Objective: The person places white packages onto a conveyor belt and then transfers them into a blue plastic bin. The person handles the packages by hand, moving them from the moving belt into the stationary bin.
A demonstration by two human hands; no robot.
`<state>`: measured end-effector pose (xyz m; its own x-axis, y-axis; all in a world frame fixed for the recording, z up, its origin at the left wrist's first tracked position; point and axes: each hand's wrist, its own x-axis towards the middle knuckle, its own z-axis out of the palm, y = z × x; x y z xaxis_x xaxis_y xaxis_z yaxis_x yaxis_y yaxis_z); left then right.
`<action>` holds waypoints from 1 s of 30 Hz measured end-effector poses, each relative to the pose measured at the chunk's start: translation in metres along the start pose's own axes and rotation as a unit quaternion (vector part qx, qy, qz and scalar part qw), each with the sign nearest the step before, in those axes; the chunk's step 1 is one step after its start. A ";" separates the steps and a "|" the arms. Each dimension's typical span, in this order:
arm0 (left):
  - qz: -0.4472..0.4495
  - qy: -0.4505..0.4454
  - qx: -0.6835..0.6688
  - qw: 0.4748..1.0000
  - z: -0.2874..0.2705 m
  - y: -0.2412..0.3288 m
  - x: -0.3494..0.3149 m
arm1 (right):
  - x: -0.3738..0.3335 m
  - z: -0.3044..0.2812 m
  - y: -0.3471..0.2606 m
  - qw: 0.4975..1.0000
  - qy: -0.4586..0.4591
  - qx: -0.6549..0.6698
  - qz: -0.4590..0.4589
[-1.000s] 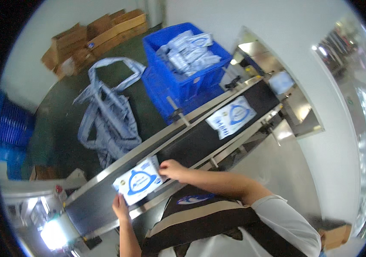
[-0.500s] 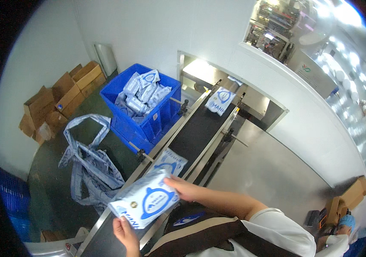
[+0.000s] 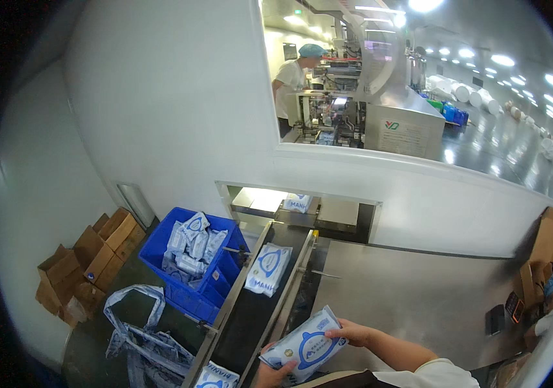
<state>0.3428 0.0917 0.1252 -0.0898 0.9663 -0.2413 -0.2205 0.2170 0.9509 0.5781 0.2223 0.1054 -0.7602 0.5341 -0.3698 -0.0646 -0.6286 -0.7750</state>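
A white and blue soft packet (image 3: 305, 349), the size of a pack of wet wipes, is gripped between my two hands. My left hand (image 3: 275, 374) is closed on its lower left end. At its upper right end, my right hand (image 3: 353, 332) grips with the thumb on the printed face. The packet hangs tilted by the right rail of a black conveyor belt (image 3: 243, 326). On the belt lie a similar packet (image 3: 269, 269) farther up and another packet (image 3: 217, 376) at the lower edge, partly cut off.
A blue bin (image 3: 160, 249) full of packets stands left of the belt, near a crumpled film bag (image 3: 153, 343) and cardboard boxes (image 3: 98, 258). A steel table (image 3: 406, 284) adjoins on the right. Another packet (image 3: 298, 203) shows in the wall opening. Two people in caps are visible.
The view has tilted up, bringing the window and a person behind it into sight. The held packet has moved right, from over the belt to its right rail. The belt packets have travelled nearer.
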 end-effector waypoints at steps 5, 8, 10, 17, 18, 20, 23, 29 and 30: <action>0.049 0.067 -0.100 0.992 0.015 -0.008 -0.014 | -0.012 0.014 0.027 0.956 -0.005 0.284 -0.074; 0.057 0.098 0.117 0.987 0.024 -0.022 -0.029 | -0.013 0.048 0.051 0.949 0.032 0.312 0.030; -0.014 0.055 0.146 0.988 0.017 -0.022 -0.041 | -0.006 0.047 0.070 0.956 0.103 0.271 0.050; 0.066 0.305 0.612 0.727 -0.119 -0.015 -0.215 | -0.006 0.038 0.062 0.977 0.111 0.176 -0.037; -0.015 0.342 0.646 0.682 -0.134 -0.017 -0.243 | -0.005 0.025 0.061 0.973 0.144 0.178 -0.038; -0.205 0.333 0.708 0.588 -0.182 -0.027 -0.319 | -0.006 0.015 0.063 0.963 0.153 0.221 -0.030; -0.400 0.312 0.675 0.536 -0.225 -0.026 -0.385 | -0.004 0.017 0.069 0.943 0.213 0.254 -0.019; -0.245 0.353 0.662 0.614 -0.273 -0.069 -0.426 | -0.007 0.065 0.088 0.950 0.211 0.224 -0.060; -0.221 0.376 0.652 0.620 -0.280 -0.070 -0.437 | -0.006 0.081 0.092 0.951 0.211 0.218 -0.061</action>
<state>0.1257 -0.3848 0.1095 -0.8367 0.5402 -0.0898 0.5431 0.8396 -0.0097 0.5244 0.1156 0.0781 -0.4090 0.7398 -0.5342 -0.4676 -0.6726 -0.5735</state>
